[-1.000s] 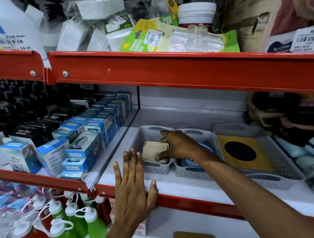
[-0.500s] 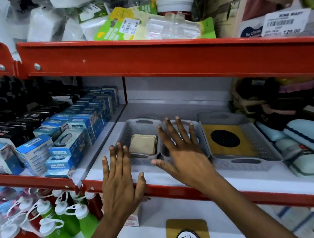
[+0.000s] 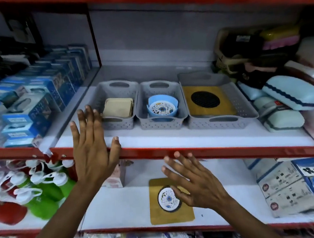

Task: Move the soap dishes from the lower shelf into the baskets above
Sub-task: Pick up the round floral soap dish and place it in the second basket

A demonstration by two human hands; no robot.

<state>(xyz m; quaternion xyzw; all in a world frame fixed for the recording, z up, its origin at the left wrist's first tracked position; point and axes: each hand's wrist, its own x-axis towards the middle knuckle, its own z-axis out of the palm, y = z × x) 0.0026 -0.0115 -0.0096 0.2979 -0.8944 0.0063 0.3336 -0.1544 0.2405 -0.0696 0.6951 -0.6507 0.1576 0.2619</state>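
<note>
- The right hand (image 3: 194,185) hangs over the lower shelf (image 3: 122,214), fingers spread wide, holding nothing.
- Directly under its thumb and palm lies the last soap dish (image 3: 170,201) left down here: a flat yellow-brown slab with a round patterned centre. It pokes out to the left of the fingers, and its long side runs front to back.
- The left hand (image 3: 92,151) is flat and open too, empty, its thumb at the red front lip (image 3: 231,151) of the upper shelf, fingers pointing up towards the baskets.
- The right hand is plainly nearer the dish; the left is a shelf higher and well apart from it.
- Above and beyond the right fingers sit three grey baskets side by side. The left basket (image 3: 114,122) holds beige dishes, the middle basket (image 3: 162,123) a blue round one, and the wide right basket (image 3: 246,109) already holds a matching yellow-brown slab.
- Judging by that match, the dish belongs up and to the right of the fingers.
- Edges to mind: the red lip sits just above the fingertips, so the dish likely has to come forward before rising.
- Bare shelf lies on both sides of the dish; boxes (image 3: 291,183) stand well to its right.
</note>
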